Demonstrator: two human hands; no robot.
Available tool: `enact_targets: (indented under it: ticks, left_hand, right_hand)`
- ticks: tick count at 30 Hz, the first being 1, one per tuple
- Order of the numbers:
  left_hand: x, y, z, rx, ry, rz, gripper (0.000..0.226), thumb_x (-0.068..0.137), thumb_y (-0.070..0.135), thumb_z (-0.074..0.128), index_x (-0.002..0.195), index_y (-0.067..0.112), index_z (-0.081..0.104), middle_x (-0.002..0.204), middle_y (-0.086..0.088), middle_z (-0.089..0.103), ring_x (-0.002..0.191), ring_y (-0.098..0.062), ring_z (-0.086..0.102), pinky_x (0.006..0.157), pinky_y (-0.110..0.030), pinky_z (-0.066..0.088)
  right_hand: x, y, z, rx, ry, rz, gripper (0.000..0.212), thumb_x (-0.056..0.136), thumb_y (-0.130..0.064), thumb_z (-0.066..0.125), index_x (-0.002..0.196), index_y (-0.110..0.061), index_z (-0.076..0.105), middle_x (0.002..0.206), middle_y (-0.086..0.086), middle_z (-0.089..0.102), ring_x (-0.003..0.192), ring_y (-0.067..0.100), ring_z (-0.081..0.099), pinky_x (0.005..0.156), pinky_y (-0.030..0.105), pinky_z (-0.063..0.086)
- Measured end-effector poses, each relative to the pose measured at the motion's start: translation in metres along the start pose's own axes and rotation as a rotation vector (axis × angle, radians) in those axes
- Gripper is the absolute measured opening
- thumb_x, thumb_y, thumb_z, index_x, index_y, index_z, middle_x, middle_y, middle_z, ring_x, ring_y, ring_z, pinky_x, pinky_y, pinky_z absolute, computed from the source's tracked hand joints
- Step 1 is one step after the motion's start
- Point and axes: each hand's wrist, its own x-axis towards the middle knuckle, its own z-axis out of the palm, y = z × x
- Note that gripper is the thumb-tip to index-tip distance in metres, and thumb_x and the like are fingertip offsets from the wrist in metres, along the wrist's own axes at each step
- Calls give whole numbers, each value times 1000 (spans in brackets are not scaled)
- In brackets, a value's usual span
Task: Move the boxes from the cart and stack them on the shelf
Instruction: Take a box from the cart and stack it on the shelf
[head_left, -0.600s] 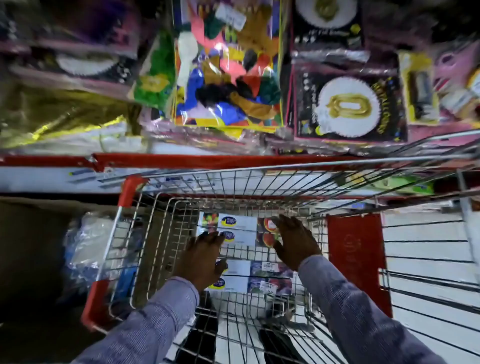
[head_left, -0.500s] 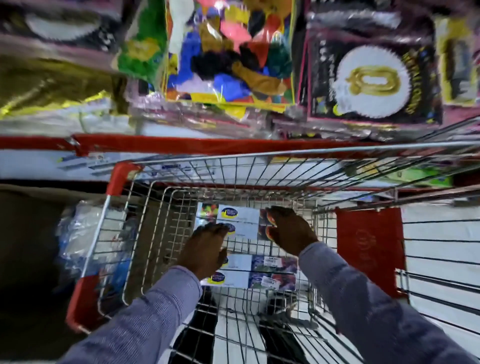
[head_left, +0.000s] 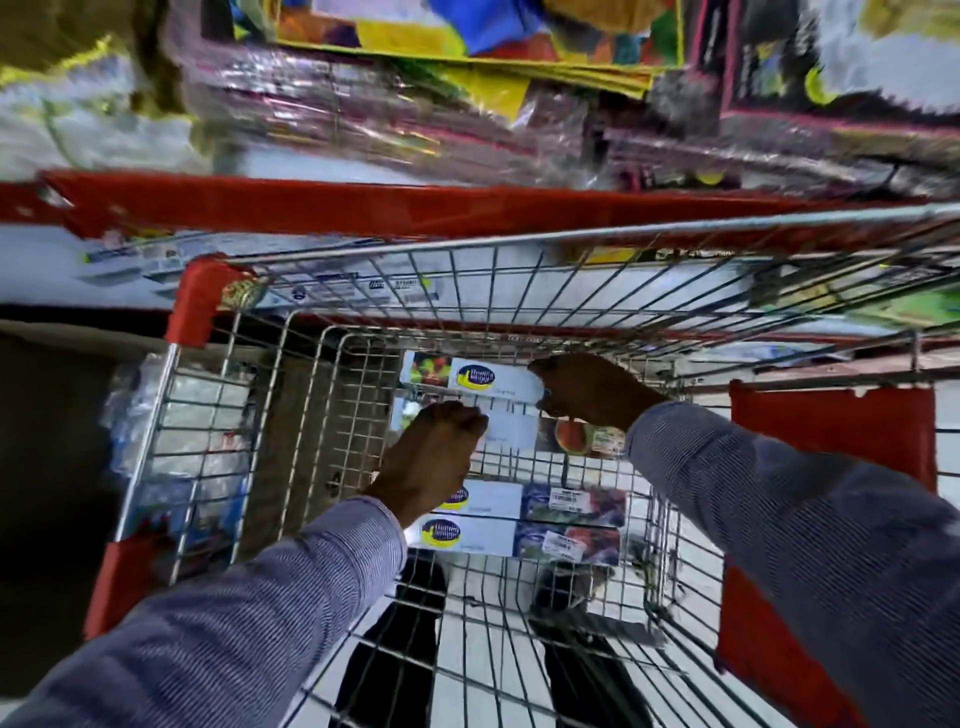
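A wire cart (head_left: 519, 244) with red corner caps stands against the shelf (head_left: 363, 202). Several long white boxes with a blue and yellow logo and fruit pictures lie on its floor. My right hand (head_left: 592, 392) grips the right end of the farthest box (head_left: 467, 376), thumb under its edge. Just behind that box lies a second box (head_left: 514, 431), and my left hand (head_left: 436, 447) has its fingers curled on the left part of it. Two more boxes (head_left: 488, 519) lie side by side nearer to me, partly hidden by my left wrist.
Glossy packs of party goods (head_left: 467, 78) crowd the shelf above its red edge. A lower shelf level with price labels (head_left: 363, 283) shows behind the cart's far wall. Plastic-wrapped goods (head_left: 182, 441) sit left of the cart. A red panel (head_left: 831, 431) hangs on its right side.
Both hands reached farther into the cart. My right hand closed on the far box's right end, and my left hand's fingers curled onto the box behind it. The view tilted down.
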Motion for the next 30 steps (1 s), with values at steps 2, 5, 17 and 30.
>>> enact_targets:
  ticks: [2,5,17,30]
  left_hand:
    - [4,-1,7,11,4,-29,51,60,-9,74,110,-2,64,108,-22,71,99,-41,66,83,-51,57]
    - [11,2,10,55,-12,-70,62,70,-9,68,129,-2,53,128,-23,62,116,-42,57,98,-55,48]
    - [-24,26,-78,-52,7,-63,57,63,4,81,117,3,61,109,-17,71,93,-37,68,75,-42,59]
    - [-139,122,-383,123,345,-80,62,49,51,77,108,32,69,99,11,76,92,-14,70,65,-22,53]
  right_hand:
    - [-3,3,-2,87,-23,103,48,78,-14,76,119,5,61,108,28,68,98,41,66,82,42,54]
    - [-15,4,-5,77,66,92,62,57,-9,90,112,9,65,93,29,72,81,42,71,66,43,60]
    - [-83,-48,-66,-143,220,146,62,89,-31,61,142,-9,37,138,19,53,124,36,52,102,43,45]
    - [-278,-169,-316,-218,555,-113,22,81,-40,65,91,-24,55,80,4,62,72,24,60,63,34,51]
